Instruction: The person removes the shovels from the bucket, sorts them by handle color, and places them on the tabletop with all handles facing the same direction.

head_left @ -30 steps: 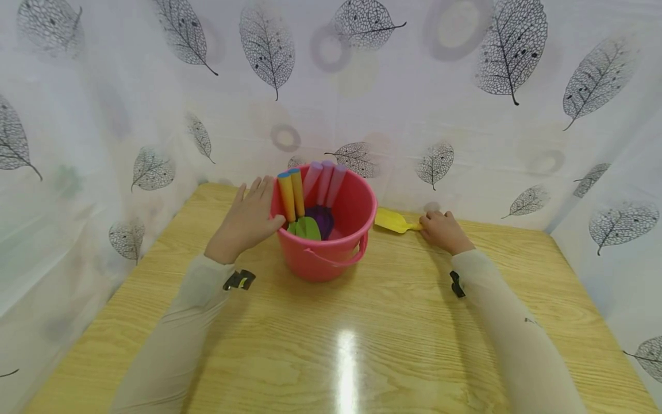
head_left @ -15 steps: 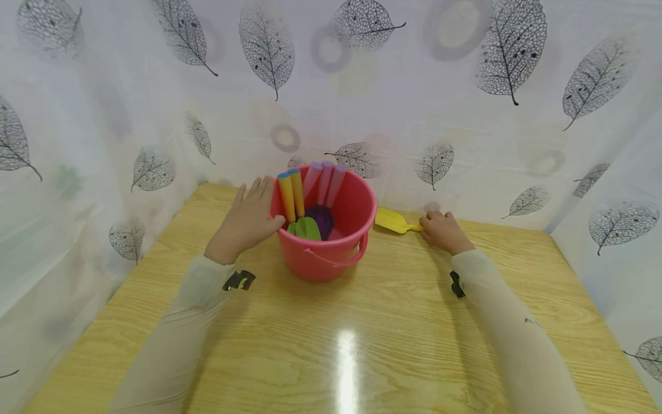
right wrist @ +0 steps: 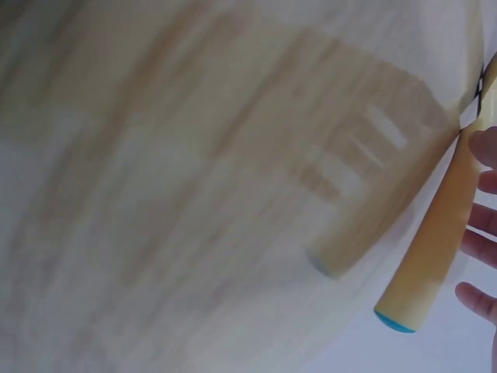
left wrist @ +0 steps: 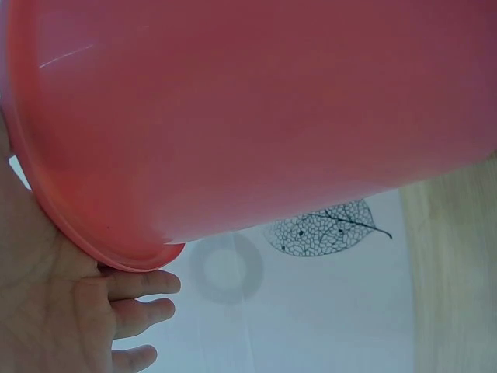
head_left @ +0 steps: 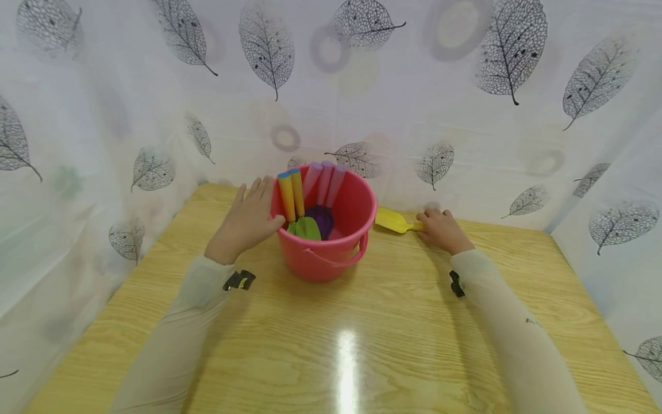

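My left hand (head_left: 247, 219), straight-fingered, rests on round pink plastic bucket (head_left: 305, 264), likely steadying it. Right hand (head_left: 443, 231), well apart, fingers loose, touches yellow shovel (head_left: 391, 221) beside the bucket on wood-grain table (head_left: 414, 322).

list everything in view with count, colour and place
Table: one, light wood, foreground
Bucket: one, pink, on table
Yellow-handled tools: two, green heads, in bucket
Pink-handled tools: three, purple heads, in bucket
Scoop: one, yellow, right of bucket
Leafy sheet: at least one, whitish, behind table
Sleeves: two, pale, one per arm
Wrist pieces: two, black, one per wrist
Left hand: one, bare, against bucket rim
Right hand: one, bare, at scoop handle
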### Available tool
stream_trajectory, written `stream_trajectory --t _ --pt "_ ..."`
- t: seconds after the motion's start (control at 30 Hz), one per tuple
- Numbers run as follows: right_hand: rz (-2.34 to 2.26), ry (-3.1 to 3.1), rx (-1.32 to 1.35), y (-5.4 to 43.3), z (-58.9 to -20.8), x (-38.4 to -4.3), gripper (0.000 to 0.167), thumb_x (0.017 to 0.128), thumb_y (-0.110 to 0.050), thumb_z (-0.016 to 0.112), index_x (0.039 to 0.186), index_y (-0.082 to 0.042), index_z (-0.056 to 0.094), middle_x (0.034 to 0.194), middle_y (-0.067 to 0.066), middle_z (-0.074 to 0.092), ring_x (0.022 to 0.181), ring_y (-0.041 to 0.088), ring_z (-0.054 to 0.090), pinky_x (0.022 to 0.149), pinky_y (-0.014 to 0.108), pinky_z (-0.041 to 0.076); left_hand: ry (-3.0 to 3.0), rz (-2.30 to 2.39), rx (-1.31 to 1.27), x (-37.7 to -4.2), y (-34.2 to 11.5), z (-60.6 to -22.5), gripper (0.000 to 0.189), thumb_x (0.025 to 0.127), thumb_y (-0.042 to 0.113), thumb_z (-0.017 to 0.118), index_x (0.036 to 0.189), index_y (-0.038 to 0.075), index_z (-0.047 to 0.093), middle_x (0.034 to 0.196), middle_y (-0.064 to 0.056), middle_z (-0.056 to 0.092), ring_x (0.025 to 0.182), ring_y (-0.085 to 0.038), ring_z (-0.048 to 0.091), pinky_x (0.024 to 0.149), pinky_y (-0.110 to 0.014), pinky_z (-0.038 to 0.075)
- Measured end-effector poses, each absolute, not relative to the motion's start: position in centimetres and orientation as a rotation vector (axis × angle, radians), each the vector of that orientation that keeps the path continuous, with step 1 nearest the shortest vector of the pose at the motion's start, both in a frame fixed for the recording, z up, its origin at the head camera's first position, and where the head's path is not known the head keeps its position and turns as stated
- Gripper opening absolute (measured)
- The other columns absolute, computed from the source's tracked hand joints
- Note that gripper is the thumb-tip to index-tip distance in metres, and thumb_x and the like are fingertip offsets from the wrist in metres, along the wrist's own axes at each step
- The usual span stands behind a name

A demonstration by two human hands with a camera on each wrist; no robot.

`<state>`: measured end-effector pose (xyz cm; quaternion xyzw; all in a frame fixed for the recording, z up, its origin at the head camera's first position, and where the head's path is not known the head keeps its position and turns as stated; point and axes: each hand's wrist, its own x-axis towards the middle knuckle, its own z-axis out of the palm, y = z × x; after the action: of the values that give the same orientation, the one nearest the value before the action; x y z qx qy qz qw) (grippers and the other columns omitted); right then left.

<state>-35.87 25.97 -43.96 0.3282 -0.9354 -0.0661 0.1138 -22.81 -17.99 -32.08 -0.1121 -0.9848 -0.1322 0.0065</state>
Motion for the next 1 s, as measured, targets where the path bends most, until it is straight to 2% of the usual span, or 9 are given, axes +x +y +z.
stream_trajectory --t 0.13,0.47,0.8,1.0 --pt "-0.181 -2.718 0.975 25.3 -43.2 -35.8 0.036 0.083 -0.024 0.070 0.111 -0.004 0.060 0.097 0.015 0.057 0.087 0.031 0.053 0.074 0.051 0.044 -3.076 -0.411 -0.352 -22.8 -18.0 -32.1 0.077 0.091 0.032 0.044 0.148 -0.006 0.008 0.157 -0.022 0.010 0.145 -0.040 0.006 0.117 -0.056 0.000" --pt "-0.153 -2.538 1.012 23.9 -41.6 -36.1 0.039 0.077 -0.022 0.075 0.108 -0.003 0.059 0.095 0.017 0.060 0.087 0.035 0.057 0.076 0.053 0.046 -3.068 -0.421 -0.358 -22.8 -18.0 -32.1 0.077 0.091 0.032 0.044 0.149 -0.005 0.008 0.157 -0.022 0.010 0.145 -0.040 0.007 0.117 -0.057 0.000" --pt "-0.135 -2.343 1.077 21.2 -37.6 -35.8 0.032 0.080 -0.019 0.070 0.106 -0.003 0.060 0.096 0.017 0.062 0.087 0.034 0.058 0.074 0.051 0.045 -3.064 -0.426 -0.353 -22.8 -18.0 -32.0 0.078 0.091 0.032 0.044 0.149 -0.005 0.007 0.157 -0.022 0.010 0.145 -0.040 0.007 0.117 -0.056 0.000" --pt "-0.114 -2.268 1.112 19.0 -34.4 -35.0 0.026 0.083 -0.018 0.067 0.105 -0.004 0.061 0.096 0.016 0.064 0.090 0.035 0.059 0.080 0.052 0.047 -3.050 -0.432 -0.360 -22.8 -18.1 -32.1 0.077 0.091 0.032 0.044 0.148 -0.005 0.009 0.156 -0.022 0.012 0.145 -0.040 0.008 0.117 -0.057 0.001"
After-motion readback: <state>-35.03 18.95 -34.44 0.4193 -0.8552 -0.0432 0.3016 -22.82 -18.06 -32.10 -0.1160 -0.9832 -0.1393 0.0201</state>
